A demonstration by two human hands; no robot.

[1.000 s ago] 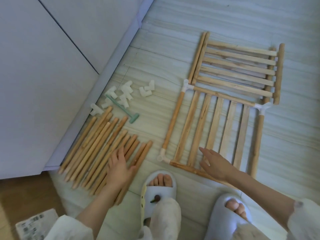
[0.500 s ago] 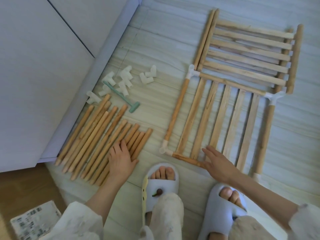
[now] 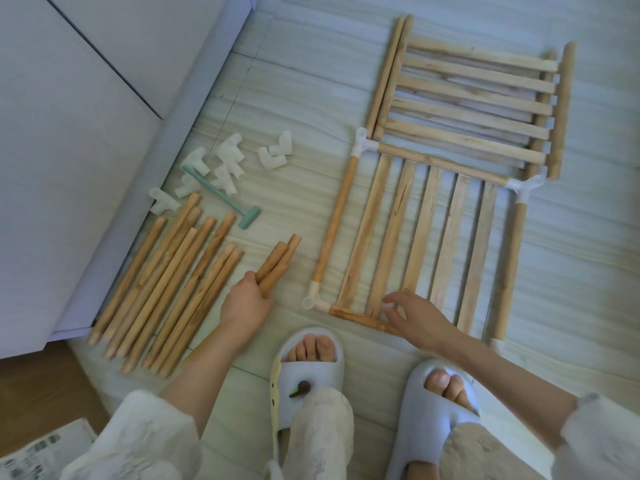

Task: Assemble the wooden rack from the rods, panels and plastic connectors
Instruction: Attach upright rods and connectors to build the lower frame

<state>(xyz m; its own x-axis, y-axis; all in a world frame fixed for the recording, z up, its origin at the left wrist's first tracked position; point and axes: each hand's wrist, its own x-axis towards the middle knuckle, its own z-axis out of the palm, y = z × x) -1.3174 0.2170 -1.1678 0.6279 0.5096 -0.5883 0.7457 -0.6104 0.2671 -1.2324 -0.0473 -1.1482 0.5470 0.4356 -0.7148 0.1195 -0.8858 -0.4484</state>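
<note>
— What's around you?

— Pale striped floor tiles, a white cabinet hard on the left. The half-built frame lies on the right, a spare slatted panel beyond it.

— Which step?

— Fetching uprights, I think. My left hand grips two short rods, pulled from the rod pile. My right hand, fingers loosely bent, rests on the near rail.

— Next?

— Seat a rod in the near-left corner connector. The clear floor is between pile and frame.

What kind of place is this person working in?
Probably a room at home: pale marble-look floor tiles, a white cabinet against them, and soft pale-blue house slippers on bare feet.
</note>
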